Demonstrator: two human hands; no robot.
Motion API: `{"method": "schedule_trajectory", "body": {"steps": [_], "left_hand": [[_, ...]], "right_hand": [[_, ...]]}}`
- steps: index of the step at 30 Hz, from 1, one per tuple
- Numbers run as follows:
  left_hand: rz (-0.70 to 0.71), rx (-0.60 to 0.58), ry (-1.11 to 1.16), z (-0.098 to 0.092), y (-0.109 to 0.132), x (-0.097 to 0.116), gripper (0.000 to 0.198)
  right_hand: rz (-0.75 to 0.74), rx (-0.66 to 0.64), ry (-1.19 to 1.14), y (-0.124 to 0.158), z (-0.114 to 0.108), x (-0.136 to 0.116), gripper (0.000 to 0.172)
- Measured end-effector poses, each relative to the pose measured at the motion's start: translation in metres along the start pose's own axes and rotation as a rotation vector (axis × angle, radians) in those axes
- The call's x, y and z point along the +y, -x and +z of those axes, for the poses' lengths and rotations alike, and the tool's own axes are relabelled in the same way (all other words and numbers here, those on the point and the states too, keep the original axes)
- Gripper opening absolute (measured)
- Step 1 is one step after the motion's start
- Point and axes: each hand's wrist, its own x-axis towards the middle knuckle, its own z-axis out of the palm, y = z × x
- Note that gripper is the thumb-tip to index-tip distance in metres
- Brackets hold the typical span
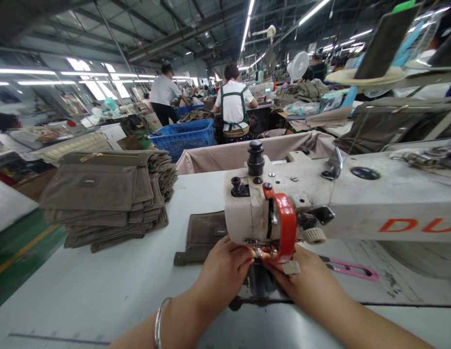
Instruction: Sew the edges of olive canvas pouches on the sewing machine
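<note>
A white sewing machine [243, 208] with a red guard [287, 228] stands before me. A dark grey-brown fabric panel [207, 230] with a small label lies on the table, running under the machine head. My left hand [225, 264] pinches the panel's edge just left of the presser foot [257, 248]. From the other side my right hand [301, 276] reaches in, thumb and finger closed at the same edge. The red guard and machine head cover part of its fingers. Right of that hand lies a pair of pink-handled thread snips [356, 270].
A tall stack of grey-brown fabric pieces [101, 194] with zips sits on the table at left. Beyond the table is a beige cloth-lined bin [210, 160], then a blue crate [189, 135]. A thread stand [366, 76] rises at right. Co-workers [234, 102] are farther back.
</note>
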Motion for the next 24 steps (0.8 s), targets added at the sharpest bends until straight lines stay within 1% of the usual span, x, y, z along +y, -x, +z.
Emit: {"method": "schedule_trajectory", "body": {"steps": [6, 15, 20, 24], "left_hand": [[-0.001, 0.005, -0.006, -0.0011, 0.0001, 0.0012, 0.013], [0.023, 0.046, -0.039, 0.0008, -0.0012, 0.0001, 0.013], [-0.003, 0.02, -0.012, 0.0012, -0.0012, -0.0006, 0.012], [0.006, -0.016, -0.036, 0.0015, -0.0002, 0.0005, 0.012]], "right_hand": [[-0.055, 0.017, 0.029, 0.0004, 0.0007, 0.0008, 0.021], [-0.023, 0.009, 0.064, -0.0006, 0.0012, 0.0016, 0.02], [-0.027, -0.009, 0.061, 0.0001, 0.002, 0.0052, 0.021], [-0.054, -0.009, 0.036, 0.0016, 0.0013, 0.0066, 0.022]]}}
